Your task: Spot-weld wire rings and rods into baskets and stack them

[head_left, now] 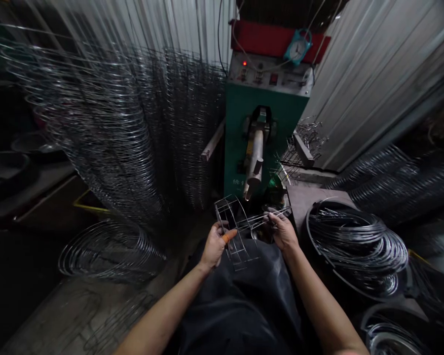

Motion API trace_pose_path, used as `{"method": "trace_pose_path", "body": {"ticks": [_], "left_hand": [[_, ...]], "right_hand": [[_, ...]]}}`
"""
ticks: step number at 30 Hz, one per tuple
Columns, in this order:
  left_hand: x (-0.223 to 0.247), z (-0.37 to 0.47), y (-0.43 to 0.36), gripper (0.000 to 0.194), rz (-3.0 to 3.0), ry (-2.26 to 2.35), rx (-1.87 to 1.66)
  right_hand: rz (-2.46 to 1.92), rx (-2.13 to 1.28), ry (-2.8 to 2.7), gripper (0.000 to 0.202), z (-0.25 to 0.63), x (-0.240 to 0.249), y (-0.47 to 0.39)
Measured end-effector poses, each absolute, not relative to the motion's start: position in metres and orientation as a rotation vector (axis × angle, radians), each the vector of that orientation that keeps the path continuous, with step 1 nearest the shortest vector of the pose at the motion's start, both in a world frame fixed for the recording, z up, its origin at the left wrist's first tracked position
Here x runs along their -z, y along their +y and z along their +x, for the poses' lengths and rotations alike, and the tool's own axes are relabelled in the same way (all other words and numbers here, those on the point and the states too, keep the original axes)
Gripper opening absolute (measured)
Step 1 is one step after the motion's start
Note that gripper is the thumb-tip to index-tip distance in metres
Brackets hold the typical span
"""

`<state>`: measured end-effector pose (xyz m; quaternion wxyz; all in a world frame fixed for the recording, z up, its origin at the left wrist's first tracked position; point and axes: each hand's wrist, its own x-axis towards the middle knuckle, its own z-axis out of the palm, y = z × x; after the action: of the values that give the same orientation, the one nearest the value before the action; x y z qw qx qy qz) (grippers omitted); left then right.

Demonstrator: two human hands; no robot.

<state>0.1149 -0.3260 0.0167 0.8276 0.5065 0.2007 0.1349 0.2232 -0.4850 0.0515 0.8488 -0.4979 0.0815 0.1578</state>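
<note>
A small wire frame (238, 245) with crossbars is gripped in my left hand (215, 245), which wears an orange finger cover (229, 235) on one finger. My right hand (281, 229) pinches several thin metal wires (259, 217) that reach left toward the frame; whether they touch it I cannot tell. Both hands are above my lap, over a dark apron (240, 301). Just beyond them, the rod-shaped electrode arm (257, 153) of a green machine (240, 113) points down toward me.
Tall stacks of wire rings (107, 113) stand at left, with loose rings (107, 249) on the floor. A tub rim (311, 236) surrounds wire hoops (358, 246) at right, beside a board (314, 197). Thin wire pieces (311, 138) lie right of the machine. A blue clock (298, 47) sits on top.
</note>
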Motion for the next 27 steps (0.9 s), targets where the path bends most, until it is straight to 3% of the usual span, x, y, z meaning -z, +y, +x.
{"method": "trace_pose_path", "body": {"ticks": [27], "left_hand": [[-0.013, 0.184, -0.317, 0.054, 0.946, 0.585, -0.227]], "right_hand": [[-1.071, -0.292, 0.198, 0.024, 0.297, -0.03, -0.454]]}}
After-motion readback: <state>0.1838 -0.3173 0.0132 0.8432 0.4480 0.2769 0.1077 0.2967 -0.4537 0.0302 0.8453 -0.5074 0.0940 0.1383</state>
